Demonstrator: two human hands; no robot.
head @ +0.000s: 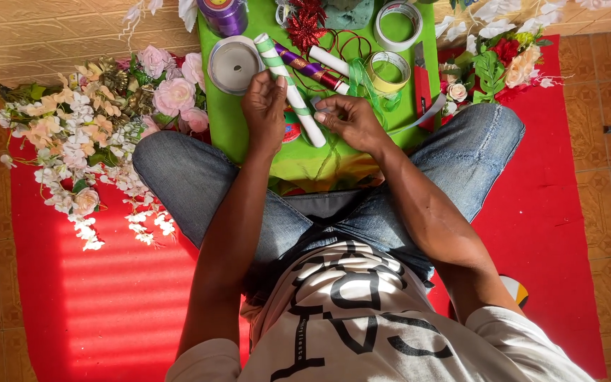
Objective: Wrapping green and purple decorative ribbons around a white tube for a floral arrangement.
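Note:
A white tube wound with a green ribbon stripe (284,74) lies slanted across a bright green sheet (229,120) in front of my crossed legs. My left hand (264,107) rests on the tube's middle, fingers curled against it. My right hand (348,119) pinches the tube's lower end and a strand of sheer green ribbon (364,83) that loops up toward a yellow-green tape roll (388,71). A purple patterned tube (305,67) lies just behind the striped one.
On the sheet: a grey ribbon spool (233,65), a purple spool (224,14), a white tape roll (399,25), a red foil bow (306,27). Artificial pink and white flowers (93,134) lie left, more flowers (498,60) right, on a red mat (107,297).

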